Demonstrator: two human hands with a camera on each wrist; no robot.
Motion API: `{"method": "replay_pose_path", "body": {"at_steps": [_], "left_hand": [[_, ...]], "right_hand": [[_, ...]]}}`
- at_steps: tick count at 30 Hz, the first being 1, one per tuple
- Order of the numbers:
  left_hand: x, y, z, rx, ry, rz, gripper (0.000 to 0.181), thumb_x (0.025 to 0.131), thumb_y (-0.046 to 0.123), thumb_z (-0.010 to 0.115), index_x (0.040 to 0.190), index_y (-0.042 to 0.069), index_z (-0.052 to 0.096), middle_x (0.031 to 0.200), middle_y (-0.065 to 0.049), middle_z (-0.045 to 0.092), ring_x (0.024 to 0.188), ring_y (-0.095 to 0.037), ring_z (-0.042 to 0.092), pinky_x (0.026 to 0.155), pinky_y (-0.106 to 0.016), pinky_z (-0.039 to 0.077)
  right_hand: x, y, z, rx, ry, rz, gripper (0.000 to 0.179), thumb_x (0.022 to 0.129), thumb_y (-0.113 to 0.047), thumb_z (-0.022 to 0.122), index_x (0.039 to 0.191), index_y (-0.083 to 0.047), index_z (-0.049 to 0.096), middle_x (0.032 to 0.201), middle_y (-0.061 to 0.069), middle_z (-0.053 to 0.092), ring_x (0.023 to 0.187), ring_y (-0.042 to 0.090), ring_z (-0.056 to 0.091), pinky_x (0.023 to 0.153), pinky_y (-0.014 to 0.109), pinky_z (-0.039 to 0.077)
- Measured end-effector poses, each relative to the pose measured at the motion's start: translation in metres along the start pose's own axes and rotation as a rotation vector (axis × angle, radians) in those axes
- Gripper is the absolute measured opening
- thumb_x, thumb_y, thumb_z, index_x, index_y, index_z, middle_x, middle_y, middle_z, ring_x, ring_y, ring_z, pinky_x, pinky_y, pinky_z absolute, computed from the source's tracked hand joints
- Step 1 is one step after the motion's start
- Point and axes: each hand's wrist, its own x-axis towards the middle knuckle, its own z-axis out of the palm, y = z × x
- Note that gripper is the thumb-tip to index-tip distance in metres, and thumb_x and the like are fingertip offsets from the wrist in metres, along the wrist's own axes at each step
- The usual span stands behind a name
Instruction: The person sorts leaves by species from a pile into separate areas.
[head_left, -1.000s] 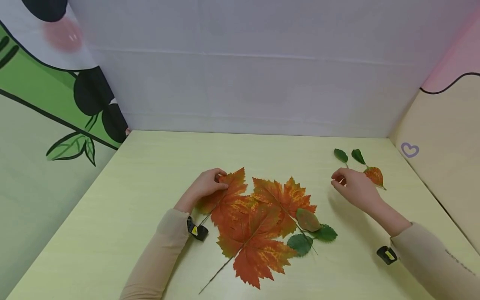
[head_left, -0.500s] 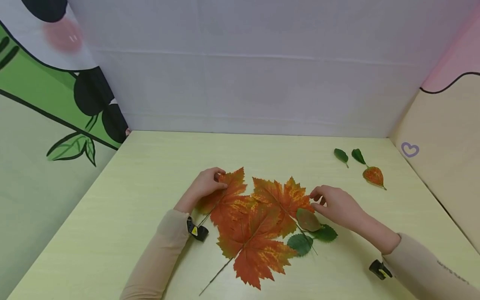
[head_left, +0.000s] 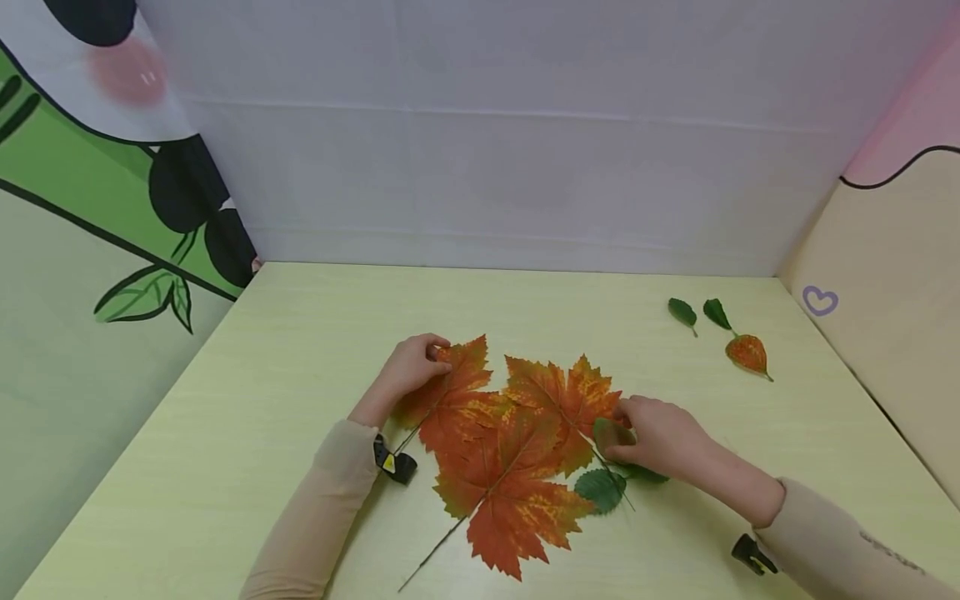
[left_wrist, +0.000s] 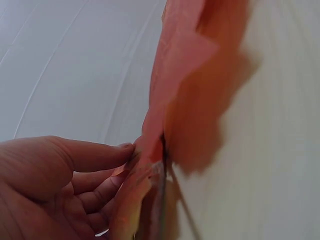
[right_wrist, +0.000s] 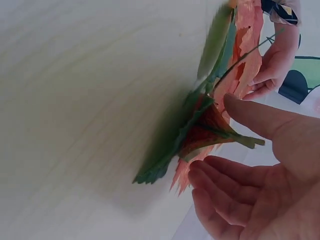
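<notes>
Three large orange maple leaves overlap on the table: a left maple leaf, a front maple leaf and a right maple leaf. My left hand pinches the upper edge of the left maple leaf between thumb and fingers, as the left wrist view confirms. At the cluster's right side, my right hand reaches around a small reddish-green leaf. In the right wrist view its thumb and fingers stand apart on either side of that leaf. Green leaves lie beneath, partly covered by the hand.
At the back right of the pale table lie a single green leaf, another green leaf and a small orange leaf. A grey-white cloth wall stands behind the table, with printed panels at both sides.
My right hand has come from beside the back-right leaves, leftward and nearer, to the small reddish-green leaf. My left hand has hardly moved and keeps its pinch on the maple leaf.
</notes>
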Motion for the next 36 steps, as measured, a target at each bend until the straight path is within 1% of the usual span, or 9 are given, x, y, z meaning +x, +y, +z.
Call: {"method": "replay_pose_path", "body": {"at_steps": [5,9,14,17,21,26,31,33,36], "left_hand": [[0.0009,-0.0005,-0.0004,-0.004,0.001,-0.01,0.039,0.084,0.015,0.064,0.121,0.005,0.056,0.096,-0.01,0.058,0.079,-0.021,0.05,0.071,-0.032,0.043],[0.0017,-0.0014,0.0002,-0.006,-0.002,-0.016,0.039,0.084,0.015,0.064,0.122,0.006,0.056,0.097,-0.01,0.058,0.081,-0.021,0.051,0.072,-0.033,0.044],[0.0022,-0.0018,0.0003,-0.001,-0.004,-0.01,0.04,0.084,0.015,0.064,0.122,0.006,0.056,0.097,-0.01,0.059,0.08,-0.021,0.052,0.07,-0.032,0.044],[0.0023,-0.0017,0.0001,-0.002,-0.002,-0.004,0.039,0.084,0.015,0.064,0.121,0.006,0.056,0.096,-0.01,0.059,0.079,-0.021,0.052,0.07,-0.032,0.043],[0.002,-0.0018,0.0003,0.0,-0.002,-0.003,0.039,0.084,0.015,0.064,0.121,0.005,0.056,0.096,-0.01,0.058,0.079,-0.021,0.051,0.07,-0.032,0.043],[0.0019,-0.0022,0.0009,0.004,-0.004,-0.004,0.039,0.084,0.015,0.064,0.121,0.005,0.056,0.095,-0.01,0.058,0.079,-0.021,0.051,0.07,-0.032,0.043],[0.0021,-0.0018,0.0008,0.004,-0.002,-0.007,0.039,0.084,0.015,0.064,0.122,0.005,0.055,0.095,-0.01,0.058,0.078,-0.021,0.051,0.07,-0.032,0.044],[0.0021,-0.0017,0.0008,0.002,-0.002,-0.009,0.039,0.084,0.015,0.064,0.122,0.005,0.055,0.095,-0.01,0.058,0.078,-0.021,0.051,0.07,-0.032,0.044],[0.002,-0.002,0.0009,0.0,-0.005,-0.013,0.039,0.084,0.015,0.064,0.122,0.006,0.055,0.094,-0.01,0.059,0.078,-0.02,0.052,0.07,-0.032,0.044]], "right_hand": [[0.0002,-0.001,0.0057,-0.033,-0.011,0.02,0.04,0.068,-0.035,0.077,0.087,-0.006,0.058,0.071,-0.001,0.051,0.061,0.013,0.044,0.053,0.027,0.037],[-0.0001,-0.0013,0.0064,-0.071,0.006,0.007,0.042,0.068,-0.035,0.077,0.089,-0.005,0.058,0.071,-0.001,0.05,0.061,0.013,0.044,0.053,0.027,0.037],[-0.0016,-0.0031,0.0049,-0.129,0.015,-0.01,0.039,0.069,-0.038,0.076,0.086,-0.007,0.058,0.067,-0.003,0.048,0.058,0.012,0.043,0.049,0.027,0.035],[-0.003,-0.0042,0.0048,-0.174,0.019,-0.033,0.039,0.069,-0.039,0.076,0.083,-0.008,0.057,0.065,-0.003,0.047,0.057,0.012,0.043,0.048,0.027,0.034],[-0.005,-0.0051,0.0057,-0.212,0.04,-0.072,0.03,0.072,-0.034,0.073,0.075,-0.011,0.053,0.062,-0.004,0.045,0.055,0.012,0.042,0.047,0.027,0.034],[-0.007,-0.0065,0.0052,-0.187,0.07,-0.088,0.02,0.079,-0.02,0.064,0.067,-0.014,0.05,0.055,-0.005,0.042,0.049,0.011,0.039,0.045,0.026,0.031],[-0.008,-0.0083,0.0038,-0.184,0.075,-0.082,0.012,0.08,-0.014,0.057,0.069,-0.014,0.054,0.052,-0.005,0.041,0.045,0.011,0.034,0.043,0.025,0.027],[-0.0083,-0.0088,0.0037,-0.19,0.083,-0.087,0.008,0.08,-0.013,0.057,0.072,-0.012,0.058,0.053,-0.005,0.044,0.045,0.011,0.034,0.043,0.025,0.027],[-0.0087,-0.0092,0.0035,-0.209,0.098,-0.098,0.004,0.078,-0.012,0.058,0.076,-0.011,0.061,0.058,-0.005,0.05,0.047,0.01,0.036,0.046,0.027,0.031]]}}
